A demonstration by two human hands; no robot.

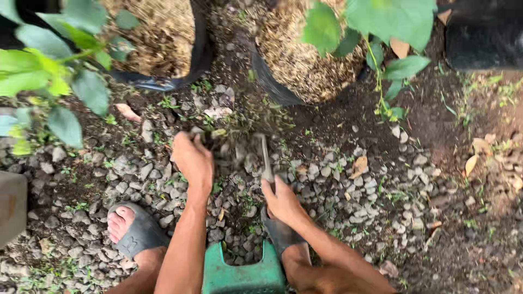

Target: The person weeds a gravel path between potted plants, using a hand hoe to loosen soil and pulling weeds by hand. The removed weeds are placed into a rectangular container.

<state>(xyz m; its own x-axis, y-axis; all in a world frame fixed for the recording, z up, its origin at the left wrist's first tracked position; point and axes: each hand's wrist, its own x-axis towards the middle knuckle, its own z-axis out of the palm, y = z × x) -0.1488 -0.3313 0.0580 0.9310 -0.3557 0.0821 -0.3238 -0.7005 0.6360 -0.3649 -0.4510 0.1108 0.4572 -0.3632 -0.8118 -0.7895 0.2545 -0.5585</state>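
At the far left, leafy green branches (49, 71) are hanging over the gravel ground (381, 185), and a grey block (12, 207) is sitting at the frame's edge. Just right of it, a foot in a dark sandal (136, 231) is resting on the stones. Above, a black grow bag (163, 49) filled with straw-coloured husk is standing on the soil.

Moving toward the middle, the left hand (193, 160) is reaching forward and closing on a clump of small weeds (218, 136) at the border where gravel meets dark earth; its fingers (182, 141) are curled tight round the stems, pinching them. The blur around that spot suggests the pulling is under way. Below the arms, a green plastic stool (242, 275) is peeking into view.

Next, the right hand (280, 198) is gripping the handle of a slim metal tool (266, 160), fingers wrapped and pressed together about it, the blade pointing up toward the clump, close beside the left hand. A second sandal (278, 231) is showing under that wrist.

Farther right, another husk-filled bag (305, 60) is standing with a broad-leaved plant (381, 27) over it, and dry leaves (359, 166) are lying about.

Judging by the ground, weeding looks partly done: the patch between the hands is fairly bare, while green sprouts (397, 196) are remaining scattered through the gravel to both sides.
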